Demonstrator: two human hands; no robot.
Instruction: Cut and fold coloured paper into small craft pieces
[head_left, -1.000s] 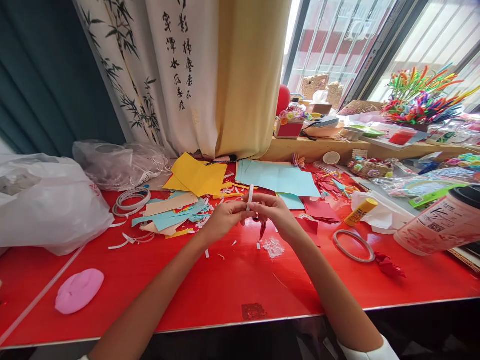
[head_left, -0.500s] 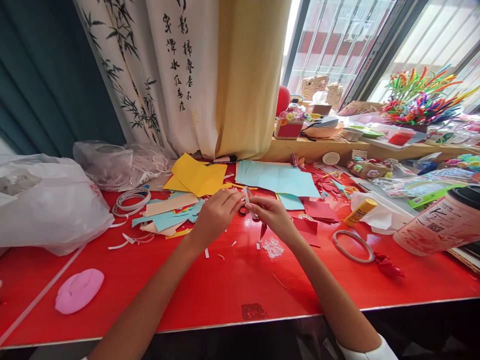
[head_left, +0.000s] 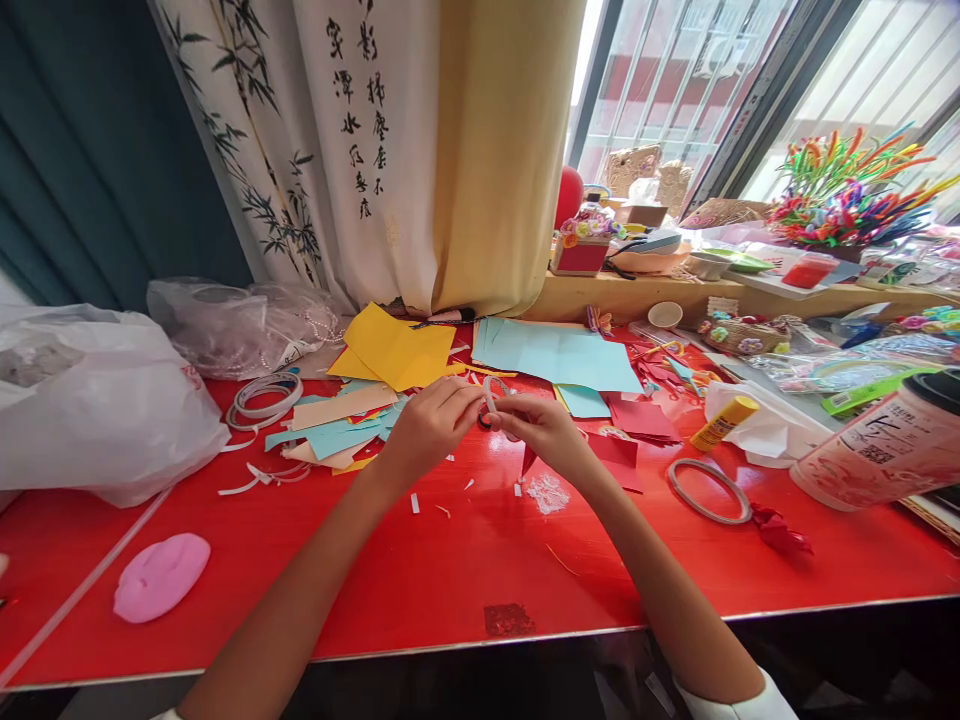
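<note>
My left hand (head_left: 439, 420) and my right hand (head_left: 536, 420) meet above the middle of the red table (head_left: 420, 580). Between their fingertips a narrow white strip (head_left: 490, 392) bends into a small upright curve. Both hands are closed in a pinch on it, though the left fingertips partly hide their end. Just behind the fingers shows a dark ring (head_left: 484, 421), perhaps a scissor handle, mostly covered. Under my right wrist lie a dark red pointed piece (head_left: 528, 460) and a little heap of clear-white shreds (head_left: 548, 493).
Yellow sheets (head_left: 405, 345), light blue sheets (head_left: 555, 355) and paper scraps (head_left: 341, 430) lie behind my hands. At left are a coil of white strip (head_left: 262, 400), a plastic bag (head_left: 112, 400) and pink clay (head_left: 162, 578). A glue stick (head_left: 724, 423), a ring (head_left: 709, 491) and a cup (head_left: 877, 450) sit at right.
The white strip now curves into a rounder arch between my fingertips. My hands stay in nearly the same place, and the view has shifted very slightly.
</note>
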